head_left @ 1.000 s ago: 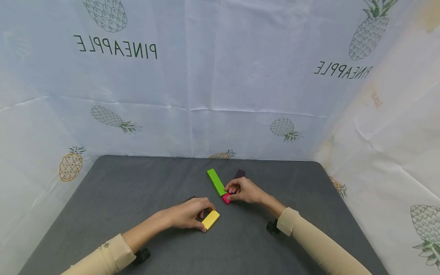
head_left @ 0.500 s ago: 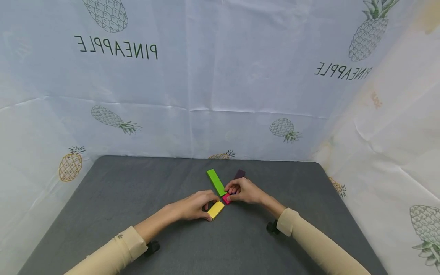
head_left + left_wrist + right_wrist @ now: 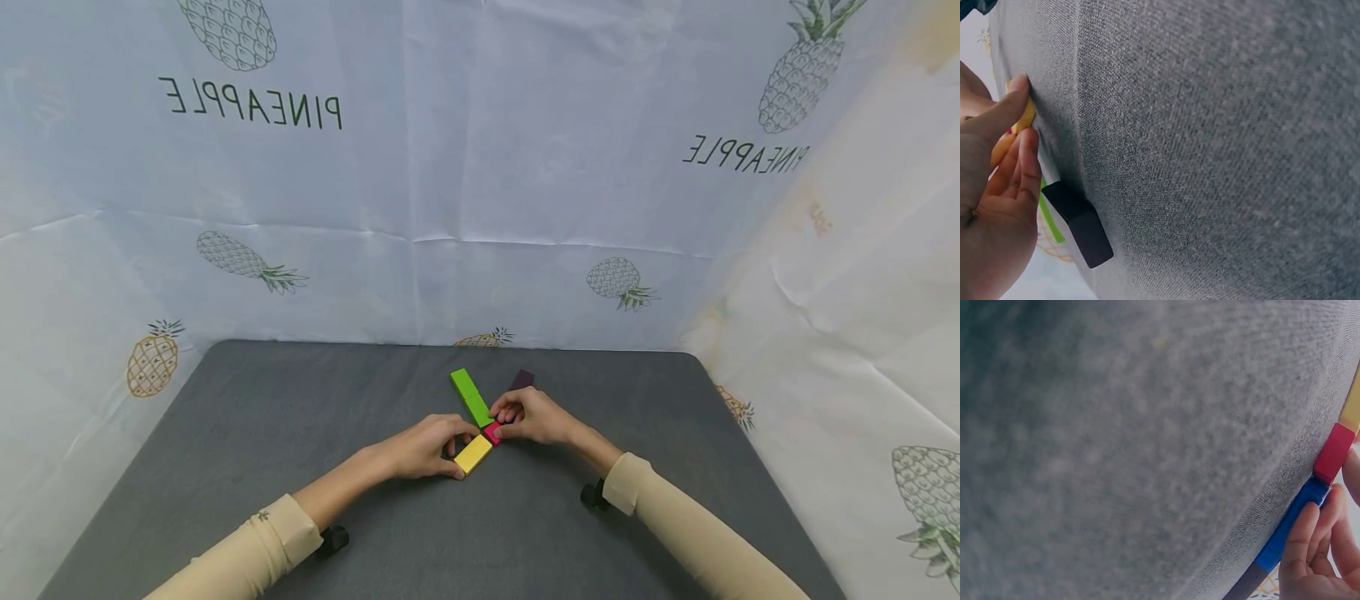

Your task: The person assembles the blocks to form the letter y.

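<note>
My left hand (image 3: pixel 429 447) pinches a yellow block (image 3: pixel 473 455) between thumb and fingers, its far end right at a small red block (image 3: pixel 491 432). My right hand (image 3: pixel 536 417) reaches in from the other side, thumb tip beside the red block. In the right wrist view, its fingers hold a blue block (image 3: pixel 1294 525) lined up end to end with the red block (image 3: pixel 1334 452); the head view mostly hides the blue one. A green strip (image 3: pixel 470 396) slants away from the red block. Past my right fingers lies a dark block (image 3: pixel 522 380).
A black block (image 3: pixel 1079 219) lies on the table near my left hand in the left wrist view, hidden behind the hand from above. The grey table (image 3: pixel 300 392) meets a hanging pineapple-print cloth (image 3: pixel 450 167) at the back and sides.
My left hand has slid the yellow block right and away from me, closing the gap to the red block. My right hand has stayed in place.
</note>
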Demonstrator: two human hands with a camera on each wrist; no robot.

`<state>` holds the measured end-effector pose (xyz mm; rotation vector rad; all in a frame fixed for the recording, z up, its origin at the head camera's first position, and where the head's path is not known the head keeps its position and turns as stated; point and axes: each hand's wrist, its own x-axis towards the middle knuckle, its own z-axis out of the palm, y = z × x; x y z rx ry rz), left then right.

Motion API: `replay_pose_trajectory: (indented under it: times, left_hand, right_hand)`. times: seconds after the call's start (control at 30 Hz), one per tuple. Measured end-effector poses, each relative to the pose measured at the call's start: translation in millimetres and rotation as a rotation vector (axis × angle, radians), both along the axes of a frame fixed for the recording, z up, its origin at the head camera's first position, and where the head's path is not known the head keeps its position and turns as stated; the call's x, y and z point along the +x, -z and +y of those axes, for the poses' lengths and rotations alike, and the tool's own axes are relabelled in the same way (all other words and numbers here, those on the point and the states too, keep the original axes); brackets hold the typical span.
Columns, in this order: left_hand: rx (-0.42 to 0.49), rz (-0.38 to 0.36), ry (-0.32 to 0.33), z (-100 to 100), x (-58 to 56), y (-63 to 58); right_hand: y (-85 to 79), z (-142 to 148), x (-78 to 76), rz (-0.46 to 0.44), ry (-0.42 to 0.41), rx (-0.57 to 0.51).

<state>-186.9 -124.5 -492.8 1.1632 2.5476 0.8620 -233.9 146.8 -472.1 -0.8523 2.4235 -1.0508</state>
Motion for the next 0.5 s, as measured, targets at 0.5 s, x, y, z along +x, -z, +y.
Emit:
replay_pose_trajectory:
  times: [0.5]
  left_hand:
    - [0.005, -0.026, -0.033, 4, 2.6, -8.5]
  right_hand:
    - [2.2, 1, -0.6, 0.004, -0.006, -0.003]
